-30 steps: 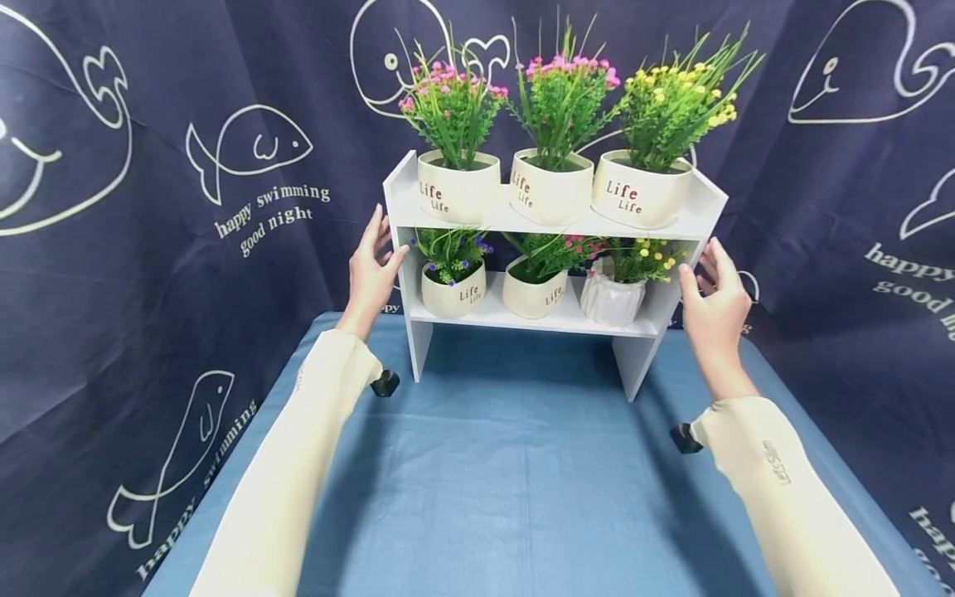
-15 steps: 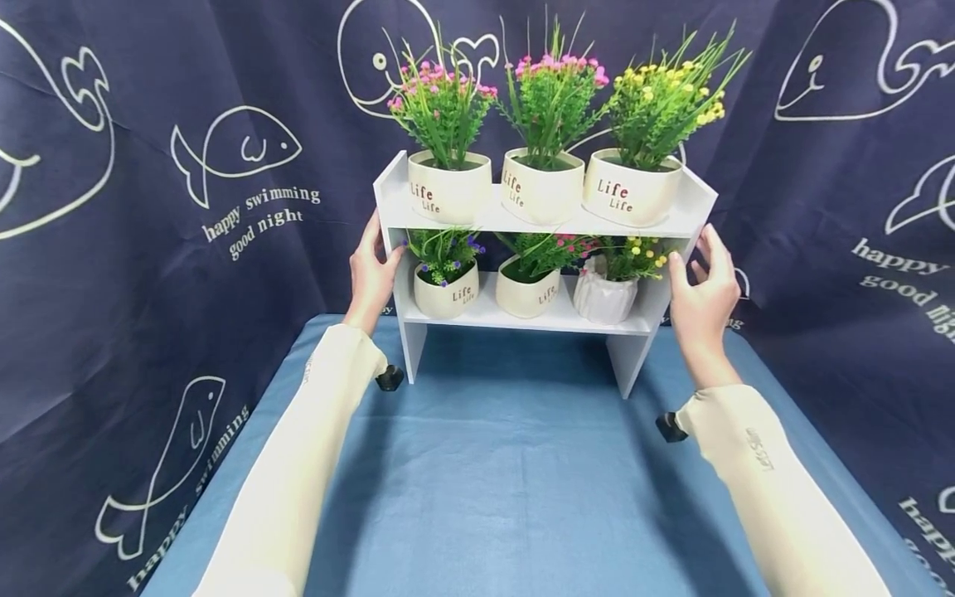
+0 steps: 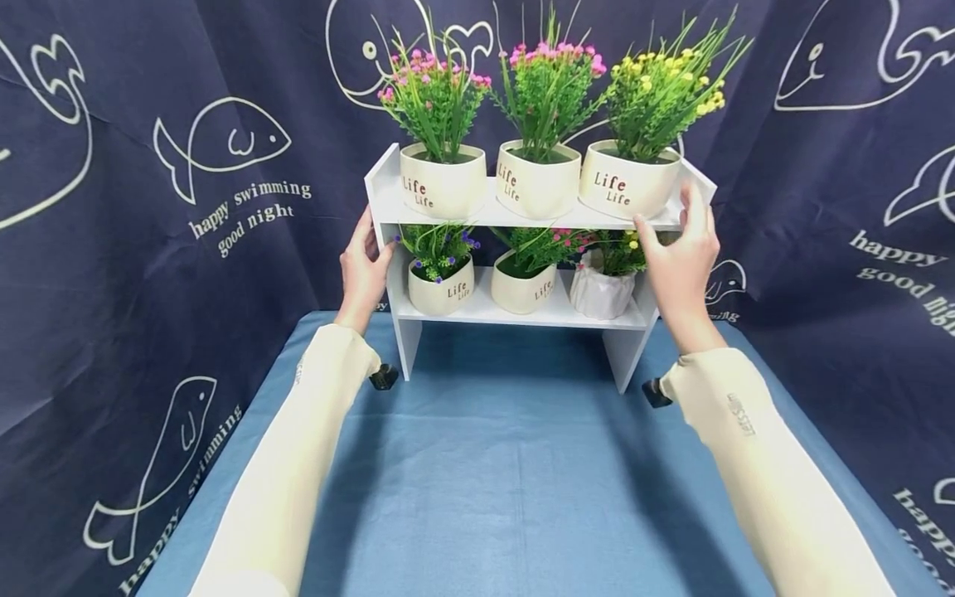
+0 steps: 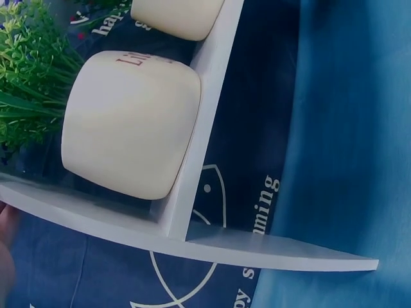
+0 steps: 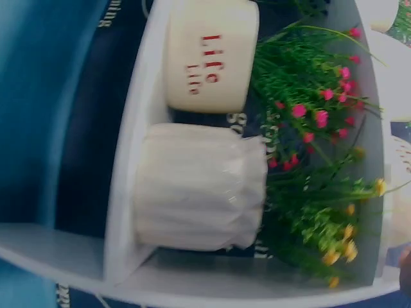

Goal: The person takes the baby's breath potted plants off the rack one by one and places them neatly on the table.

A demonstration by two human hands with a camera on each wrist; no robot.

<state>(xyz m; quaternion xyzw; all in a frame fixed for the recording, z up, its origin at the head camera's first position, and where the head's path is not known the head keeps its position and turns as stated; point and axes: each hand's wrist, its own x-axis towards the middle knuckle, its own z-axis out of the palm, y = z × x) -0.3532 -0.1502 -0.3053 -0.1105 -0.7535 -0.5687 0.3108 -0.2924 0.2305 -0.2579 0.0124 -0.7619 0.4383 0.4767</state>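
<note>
Shelf (image 3: 483,309): near the table's (image 3: 515,464) far edge, six pots on two boards. Left hand (image 3: 363,274): at the left panel (image 3: 407,348), as before; pinching or merely touching, cannot tell. Right hand (image 3: 682,265): formerly at the right panel (image 3: 623,361), now at the top right pot (image 3: 630,186), thumb and fingers apart. Room: narrow between that pot and the panel; wide tabletop before the shelf.

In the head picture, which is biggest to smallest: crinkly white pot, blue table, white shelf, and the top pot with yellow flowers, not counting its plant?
1. Blue table
2. White shelf
3. Top pot with yellow flowers
4. Crinkly white pot
</note>
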